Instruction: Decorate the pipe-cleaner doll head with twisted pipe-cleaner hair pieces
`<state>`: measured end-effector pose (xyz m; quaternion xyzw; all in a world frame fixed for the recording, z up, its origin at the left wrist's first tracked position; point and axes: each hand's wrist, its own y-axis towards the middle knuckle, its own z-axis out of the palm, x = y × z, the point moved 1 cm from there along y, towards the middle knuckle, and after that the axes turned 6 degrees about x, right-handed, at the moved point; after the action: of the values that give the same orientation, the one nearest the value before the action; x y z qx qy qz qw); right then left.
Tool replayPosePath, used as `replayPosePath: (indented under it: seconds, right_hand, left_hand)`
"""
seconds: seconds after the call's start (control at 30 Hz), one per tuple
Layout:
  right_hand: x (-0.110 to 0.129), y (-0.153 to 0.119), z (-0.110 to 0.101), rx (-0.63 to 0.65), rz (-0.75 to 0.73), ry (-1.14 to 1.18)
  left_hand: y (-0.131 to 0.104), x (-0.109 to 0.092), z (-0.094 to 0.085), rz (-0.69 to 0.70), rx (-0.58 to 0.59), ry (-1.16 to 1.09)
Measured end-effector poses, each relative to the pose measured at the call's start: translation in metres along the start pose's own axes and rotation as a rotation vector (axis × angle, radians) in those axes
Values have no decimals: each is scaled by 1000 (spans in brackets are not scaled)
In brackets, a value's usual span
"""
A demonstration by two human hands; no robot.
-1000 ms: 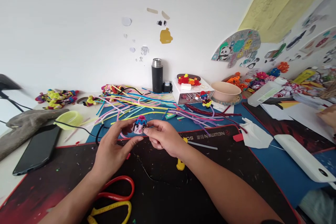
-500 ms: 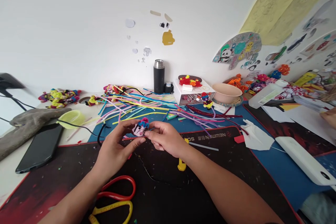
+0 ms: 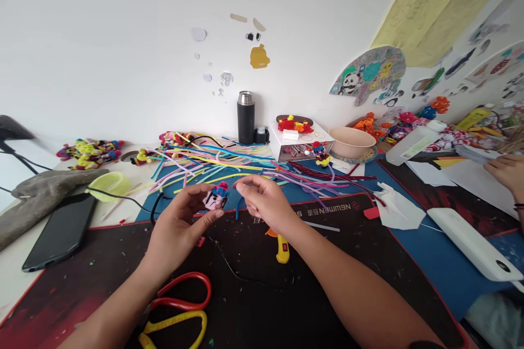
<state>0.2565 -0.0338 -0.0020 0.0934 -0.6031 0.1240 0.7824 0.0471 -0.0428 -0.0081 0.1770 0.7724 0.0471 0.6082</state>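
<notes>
My left hand point(image 3: 186, 215) pinches a small pipe-cleaner doll head point(image 3: 215, 199) between thumb and fingers. It has a pale face with dark markings and a blue and pink top. Just right of it, apart from the head, is my right hand point(image 3: 264, 202), fingers curled and thumb pressed to the forefinger; whatever they may hold is too small to make out. Below my right hand lies a yellow hot glue gun point(image 3: 283, 250), partly hidden by that hand. Scissors point(image 3: 184, 305) with one red and one yellow handle lie near my left forearm.
Loose pipe cleaners point(image 3: 229, 158) spread across the back of the black mat point(image 3: 254, 305). Behind them stand a black flask point(image 3: 246, 120), a white box point(image 3: 301, 144) and a beige bowl point(image 3: 352, 143). A phone point(image 3: 61, 232) lies left. Another person's hand point(image 3: 507, 174) is at far right.
My right hand has drawn away from the doll head, opening a gap between them. The head has turned a little in my left hand. Another person's hand shows more at the right.
</notes>
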Motion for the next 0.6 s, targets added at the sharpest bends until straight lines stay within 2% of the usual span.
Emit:
replayPosePath:
  seconds: [0.3,0.6]
  right_hand:
    - [-5,1,-4,8,-17,-63]
    - [-3,1,-3,7,-28,-89]
  left_hand:
    - [-1,-2,1,25,88,87]
    - [-4,-1,1,40,93,171]
